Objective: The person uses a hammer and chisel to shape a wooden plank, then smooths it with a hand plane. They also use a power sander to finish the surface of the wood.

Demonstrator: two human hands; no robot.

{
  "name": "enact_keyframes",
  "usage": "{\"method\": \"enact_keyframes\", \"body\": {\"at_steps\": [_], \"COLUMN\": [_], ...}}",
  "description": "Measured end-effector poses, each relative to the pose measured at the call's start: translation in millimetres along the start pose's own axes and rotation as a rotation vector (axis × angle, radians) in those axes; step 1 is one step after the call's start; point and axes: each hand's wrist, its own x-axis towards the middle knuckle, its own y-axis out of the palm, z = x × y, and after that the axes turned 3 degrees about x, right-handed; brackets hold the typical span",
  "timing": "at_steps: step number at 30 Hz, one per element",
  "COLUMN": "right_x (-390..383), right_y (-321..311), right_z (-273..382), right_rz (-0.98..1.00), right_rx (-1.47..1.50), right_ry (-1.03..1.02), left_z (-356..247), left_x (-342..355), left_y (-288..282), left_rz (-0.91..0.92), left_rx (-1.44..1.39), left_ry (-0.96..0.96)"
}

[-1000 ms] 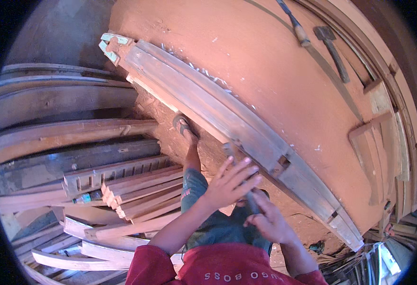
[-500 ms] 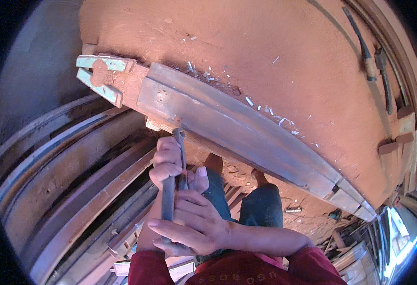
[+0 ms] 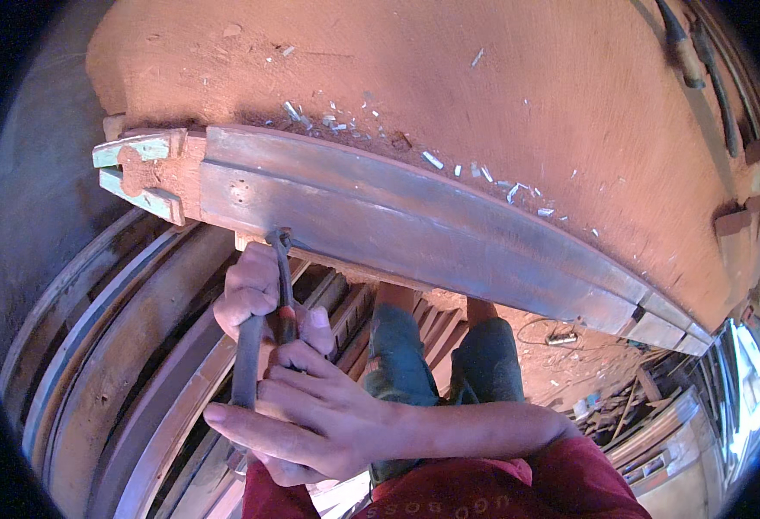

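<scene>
Both my hands work close together in front of my knees, at the near edge of a long wooden plank (image 3: 380, 208). My left hand (image 3: 250, 281) is closed in a fist around a dark metal tool (image 3: 284, 251) with a small jaw-like head and a red part on its shaft. Lower down, my right hand (image 3: 319, 415) has its fingers wrapped over a flat grey metal bar (image 3: 246, 363), whose upper end goes under the left fist. Whether bar and tool are joined is hidden by the fingers. The tool's head overlaps the plank's near edge; contact cannot be made out.
Green-painted wood pieces (image 3: 142, 192) form a notch at the plank's left end. Pale chips (image 3: 432, 160) lie on dusty ground beyond it. Long boards (image 3: 137, 346) are stacked at left. A wooden-handled tool (image 3: 683, 52) lies far right, near wood blocks (image 3: 743, 229).
My hands and the metal tool have shifted left and slightly down in the picture. The view has also turned, so the plank sits further left at its notched end. Both grips look the same.
</scene>
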Motion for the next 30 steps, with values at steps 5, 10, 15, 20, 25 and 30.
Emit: {"method": "enact_keyframes", "body": {"at_steps": [5, 10, 15, 20, 25, 30], "right_x": [9, 31, 43, 46, 49, 80], "right_y": [6, 11, 26, 37, 55, 110], "right_z": [5, 5, -22, -27, -26, -35], "right_rz": [-0.087, -0.231, -0.175, -0.115, -0.045, -0.007], "right_rx": [-0.011, -0.068, 0.108, 0.06, -0.01, -0.276], "right_ry": [0.048, -0.032, -0.316, -0.365, -0.319, -0.205], "left_z": [-2, 1, 8, 19, 26, 30], "left_x": [2, 4, 12, 17, 21, 28], "left_y": [2, 1, 1, -9, -22, -32], "left_rz": [0.021, 0.037, 0.052, 0.056, 0.038, -0.177], "left_rx": [-0.049, -0.097, -0.155, -0.202, -0.223, -0.436], "left_ry": [-0.023, -0.044, -0.062, -0.092, -0.128, -0.226]}}
